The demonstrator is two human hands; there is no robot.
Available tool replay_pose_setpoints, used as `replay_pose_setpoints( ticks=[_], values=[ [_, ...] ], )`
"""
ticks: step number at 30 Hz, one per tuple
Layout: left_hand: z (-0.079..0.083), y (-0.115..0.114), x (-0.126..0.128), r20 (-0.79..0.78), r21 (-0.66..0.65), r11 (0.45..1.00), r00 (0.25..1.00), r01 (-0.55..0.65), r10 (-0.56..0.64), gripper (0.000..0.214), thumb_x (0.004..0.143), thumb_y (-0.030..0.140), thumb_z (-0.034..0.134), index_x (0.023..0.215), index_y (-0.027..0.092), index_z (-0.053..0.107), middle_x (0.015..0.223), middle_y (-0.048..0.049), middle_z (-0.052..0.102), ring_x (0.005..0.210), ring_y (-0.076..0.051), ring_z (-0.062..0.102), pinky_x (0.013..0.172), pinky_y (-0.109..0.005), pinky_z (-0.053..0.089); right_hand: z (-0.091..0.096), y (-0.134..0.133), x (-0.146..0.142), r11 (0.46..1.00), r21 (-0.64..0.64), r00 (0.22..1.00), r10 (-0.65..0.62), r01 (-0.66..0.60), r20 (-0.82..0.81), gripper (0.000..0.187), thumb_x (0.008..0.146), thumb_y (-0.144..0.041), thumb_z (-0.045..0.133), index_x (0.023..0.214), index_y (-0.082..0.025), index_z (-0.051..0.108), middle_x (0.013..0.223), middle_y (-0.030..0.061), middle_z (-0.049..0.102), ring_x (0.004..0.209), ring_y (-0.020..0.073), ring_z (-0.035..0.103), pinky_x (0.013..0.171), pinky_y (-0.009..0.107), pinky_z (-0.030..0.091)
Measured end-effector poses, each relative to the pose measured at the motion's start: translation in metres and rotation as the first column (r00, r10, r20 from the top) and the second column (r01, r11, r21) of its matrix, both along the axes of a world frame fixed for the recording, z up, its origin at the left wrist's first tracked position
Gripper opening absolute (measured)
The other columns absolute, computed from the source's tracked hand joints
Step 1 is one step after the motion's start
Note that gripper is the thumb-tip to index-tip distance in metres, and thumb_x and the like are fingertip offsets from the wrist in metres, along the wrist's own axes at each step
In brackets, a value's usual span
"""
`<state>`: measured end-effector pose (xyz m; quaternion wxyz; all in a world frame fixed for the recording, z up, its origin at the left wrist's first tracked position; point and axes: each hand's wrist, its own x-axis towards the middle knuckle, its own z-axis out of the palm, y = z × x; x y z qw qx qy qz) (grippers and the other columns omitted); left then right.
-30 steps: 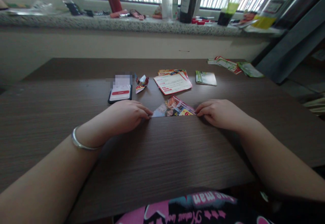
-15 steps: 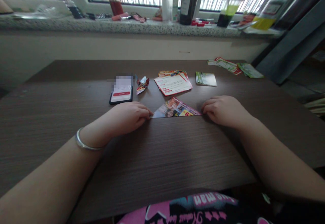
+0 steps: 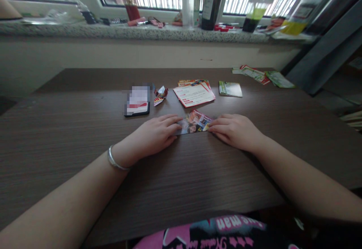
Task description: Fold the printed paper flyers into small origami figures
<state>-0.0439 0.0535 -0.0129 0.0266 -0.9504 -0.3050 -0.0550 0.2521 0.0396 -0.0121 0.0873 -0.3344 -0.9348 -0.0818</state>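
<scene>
A colourful printed paper [image 3: 195, 122], folded into a triangle, lies on the table in front of me with its long edge toward me. My left hand [image 3: 160, 133] rests over its left corner, fingers stretched out and slightly apart. Over the right corner, my right hand [image 3: 233, 130] lies with its fingers extended on the paper. Both corners are hidden under the fingers; the middle and the peak show.
Beyond the paper are a phone [image 3: 137, 102], a folded paper piece [image 3: 160, 95], a stack of printed sheets [image 3: 195, 93] and a small green-white stack [image 3: 230, 89]. Leaflets [image 3: 256, 74] lie at the far right. Bottles and cups crowd the windowsill [image 3: 158, 32].
Both hands have slid inward from the triangle's tips and now cover more of it. Their fingers have gone from pinched at the corners to stretched out over the paper.
</scene>
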Motion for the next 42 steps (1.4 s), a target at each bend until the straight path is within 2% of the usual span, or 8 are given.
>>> replay_pose_setpoints(
  ticks=[4, 13, 18, 20, 24, 31, 35, 42],
  values=[
    [0.004, -0.003, 0.004, -0.021, -0.015, 1.000, 1.000, 0.006, -0.006, 0.039, 0.092, 0.036, 0.051, 0.122, 0.011, 0.058, 0.131, -0.0136, 0.058, 0.127, -0.025, 0.049, 0.107, -0.039, 0.041, 0.003, -0.005, -0.009, 0.999, -0.016, 0.999, -0.031, 0.032, 0.036, 0.028, 0.094, -0.031, 0.046, 0.108, -0.023, 0.068, 0.099, 0.0048, 0.071, 0.088, 0.0196, 0.062, 0.076, 0.032, 0.044],
    [0.022, -0.021, 0.019, -0.055, -0.062, 0.994, 0.994, 0.094, -0.097, 0.028, 0.094, 0.034, 0.050, 0.113, 0.022, 0.066, 0.110, -0.0084, 0.064, 0.105, -0.024, 0.059, 0.092, -0.041, 0.050, 0.010, -0.008, -0.018, 0.991, -0.052, 0.990, -0.123, 0.127, 0.069, 0.031, 0.095, -0.036, 0.044, 0.107, -0.022, 0.069, 0.104, 0.0055, 0.071, 0.093, 0.0215, 0.062, 0.079, 0.035, 0.045],
    [0.019, -0.021, 0.019, 0.080, -0.062, 0.972, 0.972, 0.226, -0.221, 0.027, 0.095, 0.027, 0.048, 0.116, 0.030, 0.065, 0.126, -0.0034, 0.060, 0.120, -0.023, 0.052, 0.101, -0.040, 0.046, 0.005, -0.008, -0.021, 0.995, -0.035, 0.996, -0.094, 0.094, 0.008, 0.044, 0.094, -0.046, 0.046, 0.126, -0.019, 0.060, 0.125, 0.0066, 0.064, 0.118, 0.0285, 0.050, 0.099, 0.043, 0.039],
    [0.017, -0.022, 0.021, 0.114, -0.059, 0.966, 0.963, 0.251, -0.243, 0.029, 0.093, 0.027, 0.052, 0.119, 0.032, 0.063, 0.131, -0.0018, 0.058, 0.127, -0.024, 0.047, 0.104, -0.042, 0.043, 0.002, -0.007, -0.023, 0.993, -0.031, 0.993, -0.118, 0.118, -0.002, 0.045, 0.093, -0.046, 0.048, 0.129, -0.021, 0.058, 0.131, 0.0080, 0.059, 0.119, 0.0293, 0.048, 0.098, 0.044, 0.039],
    [0.015, -0.025, 0.026, 0.089, -0.081, 0.970, 0.971, 0.227, -0.220, 0.036, 0.091, 0.028, 0.055, 0.127, 0.031, 0.058, 0.132, -0.0039, 0.056, 0.128, -0.026, 0.045, 0.108, -0.047, 0.039, -0.001, -0.004, -0.031, 0.970, -0.054, 0.970, -0.241, 0.239, -0.025, 0.039, 0.093, -0.041, 0.050, 0.127, -0.024, 0.059, 0.120, 0.0098, 0.062, 0.104, 0.0267, 0.054, 0.089, 0.041, 0.042],
    [0.014, -0.028, 0.025, 0.004, -0.054, 0.993, 0.994, 0.107, -0.107, 0.039, 0.092, 0.035, 0.052, 0.131, 0.030, 0.053, 0.129, -0.0068, 0.054, 0.116, -0.027, 0.050, 0.100, -0.044, 0.044, 0.003, -0.006, -0.032, 0.948, -0.174, 0.946, -0.293, 0.268, -0.142, 0.032, 0.089, -0.044, 0.054, 0.104, -0.018, 0.065, 0.110, 0.0108, 0.066, 0.100, 0.0249, 0.057, 0.086, 0.039, 0.044],
    [0.014, -0.031, 0.027, -0.016, 0.001, 1.000, 1.000, 0.023, -0.023, 0.043, 0.091, 0.037, 0.052, 0.132, 0.025, 0.053, 0.121, -0.0095, 0.058, 0.106, -0.027, 0.053, 0.095, -0.044, 0.046, 0.007, -0.009, -0.032, 0.956, -0.234, 0.962, -0.218, 0.176, -0.167, 0.035, 0.084, -0.049, 0.060, 0.101, -0.019, 0.066, 0.105, 0.0093, 0.067, 0.098, 0.0249, 0.058, 0.087, 0.040, 0.046],
    [0.015, -0.026, 0.022, -0.021, -0.023, 1.000, 1.000, 0.004, -0.004, 0.038, 0.092, 0.036, 0.050, 0.128, 0.025, 0.056, 0.124, -0.0087, 0.060, 0.114, -0.028, 0.053, 0.099, -0.044, 0.043, 0.006, -0.007, -0.022, 0.954, -0.297, 0.987, 0.003, -0.051, -0.159, 0.050, 0.080, -0.050, 0.066, 0.123, -0.024, 0.063, 0.130, 0.0062, 0.061, 0.125, 0.0282, 0.048, 0.103, 0.048, 0.040]
  ],
)
